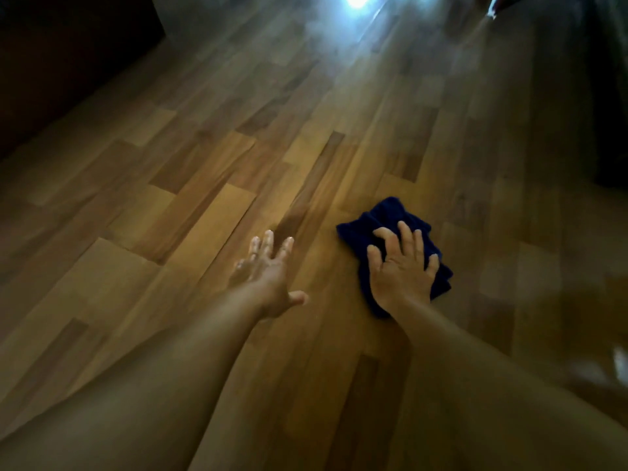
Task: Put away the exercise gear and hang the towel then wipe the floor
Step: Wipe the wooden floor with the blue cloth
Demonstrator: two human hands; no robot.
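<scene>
A dark blue cloth (pixel 370 220) lies bunched on the wooden plank floor (pixel 210 171), right of centre. My right hand (pixel 402 266) presses down on it with fingers spread, covering its near half. My left hand (pixel 268 270) stretches out to the left of the cloth, fingers straight and thumb out, low over the bare floor and holding nothing. It is slightly blurred, and whether it touches the boards is unclear. No exercise gear or hanging towel is in view.
A dark piece of furniture (pixel 51 62) fills the far left. Another dark shape (pixel 611 96) stands along the right edge. A bright light glare (pixel 356 0) reflects off the floor at the top. A shiny patch (pixel 577 334) shows at the lower right.
</scene>
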